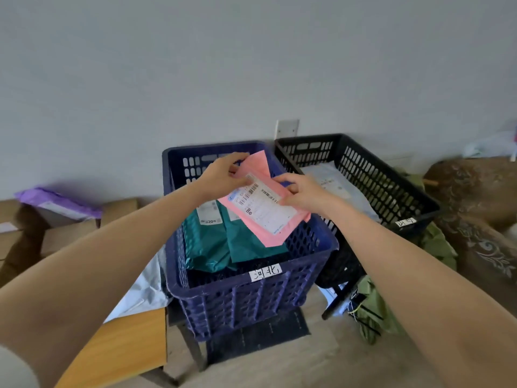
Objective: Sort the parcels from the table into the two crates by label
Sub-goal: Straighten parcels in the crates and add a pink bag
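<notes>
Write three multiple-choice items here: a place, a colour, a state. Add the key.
1. Where is the pink parcel? A on the floor; B held over the blue crate; C on a shelf.
2. What colour are the parcels lying in that crate? A teal; B yellow; C red.
3. The left hand and right hand: A both open; B both empty fists; C both pinch the pink parcel.
Key: B, it hangs over the crate's opening; A, teal shows inside; C, both close on its edges.
</notes>
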`<state>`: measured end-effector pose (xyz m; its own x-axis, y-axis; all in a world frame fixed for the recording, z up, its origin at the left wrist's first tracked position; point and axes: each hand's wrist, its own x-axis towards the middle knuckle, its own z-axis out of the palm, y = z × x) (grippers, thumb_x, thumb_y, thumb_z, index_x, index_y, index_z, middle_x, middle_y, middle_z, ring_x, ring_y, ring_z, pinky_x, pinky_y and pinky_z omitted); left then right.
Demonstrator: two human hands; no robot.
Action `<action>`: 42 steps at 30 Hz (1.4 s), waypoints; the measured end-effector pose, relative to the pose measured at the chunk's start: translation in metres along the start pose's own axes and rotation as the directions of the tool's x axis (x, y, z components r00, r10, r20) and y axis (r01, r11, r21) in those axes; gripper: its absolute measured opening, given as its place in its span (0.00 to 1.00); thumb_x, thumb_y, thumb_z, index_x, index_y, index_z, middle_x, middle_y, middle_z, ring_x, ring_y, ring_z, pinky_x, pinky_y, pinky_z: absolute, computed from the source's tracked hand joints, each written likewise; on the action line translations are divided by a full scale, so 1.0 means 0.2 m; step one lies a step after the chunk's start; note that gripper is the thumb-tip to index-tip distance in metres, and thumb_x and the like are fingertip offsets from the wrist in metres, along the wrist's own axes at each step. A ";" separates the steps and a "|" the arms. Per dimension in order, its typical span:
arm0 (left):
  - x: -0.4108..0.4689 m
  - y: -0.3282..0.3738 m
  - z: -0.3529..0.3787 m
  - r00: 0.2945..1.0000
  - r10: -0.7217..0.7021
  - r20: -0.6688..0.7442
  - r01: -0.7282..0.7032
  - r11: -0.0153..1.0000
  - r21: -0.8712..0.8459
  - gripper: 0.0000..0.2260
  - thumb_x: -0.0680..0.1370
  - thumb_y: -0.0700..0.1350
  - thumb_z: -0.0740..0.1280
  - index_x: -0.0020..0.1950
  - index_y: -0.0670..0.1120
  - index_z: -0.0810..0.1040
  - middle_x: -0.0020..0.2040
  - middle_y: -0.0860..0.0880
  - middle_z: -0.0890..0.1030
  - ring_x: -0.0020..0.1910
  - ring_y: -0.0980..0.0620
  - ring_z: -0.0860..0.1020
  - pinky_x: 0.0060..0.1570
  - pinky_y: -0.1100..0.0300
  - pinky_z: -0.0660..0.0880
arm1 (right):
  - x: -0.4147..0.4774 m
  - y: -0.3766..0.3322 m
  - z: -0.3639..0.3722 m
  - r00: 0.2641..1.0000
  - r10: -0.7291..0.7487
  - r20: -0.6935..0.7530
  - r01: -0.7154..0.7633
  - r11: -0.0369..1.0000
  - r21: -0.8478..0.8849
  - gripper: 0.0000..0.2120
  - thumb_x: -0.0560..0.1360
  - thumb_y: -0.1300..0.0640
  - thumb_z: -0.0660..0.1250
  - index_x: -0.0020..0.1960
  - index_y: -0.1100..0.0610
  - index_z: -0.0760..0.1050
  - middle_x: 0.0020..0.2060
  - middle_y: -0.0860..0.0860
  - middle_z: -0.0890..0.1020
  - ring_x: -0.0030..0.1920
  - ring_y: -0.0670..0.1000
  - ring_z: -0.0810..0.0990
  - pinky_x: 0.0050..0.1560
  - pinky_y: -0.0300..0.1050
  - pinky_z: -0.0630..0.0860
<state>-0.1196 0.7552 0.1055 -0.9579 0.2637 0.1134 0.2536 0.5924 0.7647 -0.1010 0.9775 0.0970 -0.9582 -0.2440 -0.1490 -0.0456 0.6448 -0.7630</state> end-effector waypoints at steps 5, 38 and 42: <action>0.05 -0.10 0.07 0.994 -0.087 0.066 0.087 0.996 -0.006 0.19 0.77 0.45 0.70 0.66 0.56 0.72 0.48 0.57 0.78 0.47 0.60 0.77 0.41 0.66 0.72 | 0.16 0.13 -0.01 0.985 0.031 0.169 -0.015 0.995 -0.094 0.25 0.74 0.67 0.66 0.65 0.45 0.71 0.51 0.58 0.82 0.51 0.63 0.82 0.46 0.71 0.78; 0.00 -0.76 0.63 0.618 -0.477 0.625 0.043 0.814 0.580 0.19 0.79 0.44 0.64 0.70 0.48 0.69 0.65 0.45 0.76 0.59 0.45 0.75 0.49 0.59 0.68 | 0.67 0.64 0.57 0.542 0.341 0.768 0.254 0.805 -0.536 0.26 0.73 0.61 0.69 0.69 0.47 0.70 0.55 0.47 0.71 0.41 0.43 0.73 0.17 0.32 0.68; 0.01 -0.78 0.67 0.579 -0.476 0.662 -0.040 0.794 0.606 0.17 0.81 0.43 0.62 0.69 0.50 0.70 0.63 0.46 0.77 0.59 0.44 0.76 0.51 0.54 0.72 | 0.67 0.68 0.63 0.519 0.390 0.761 0.216 0.801 -0.558 0.27 0.72 0.63 0.69 0.69 0.47 0.70 0.62 0.50 0.73 0.52 0.51 0.75 0.38 0.40 0.75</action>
<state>-0.1421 0.7659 -0.0986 -0.5865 0.3744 -0.7182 0.3214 0.9215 0.2180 -0.1993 0.9413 -0.1054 -0.3003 -0.4259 -0.8535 -0.4006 0.8684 -0.2924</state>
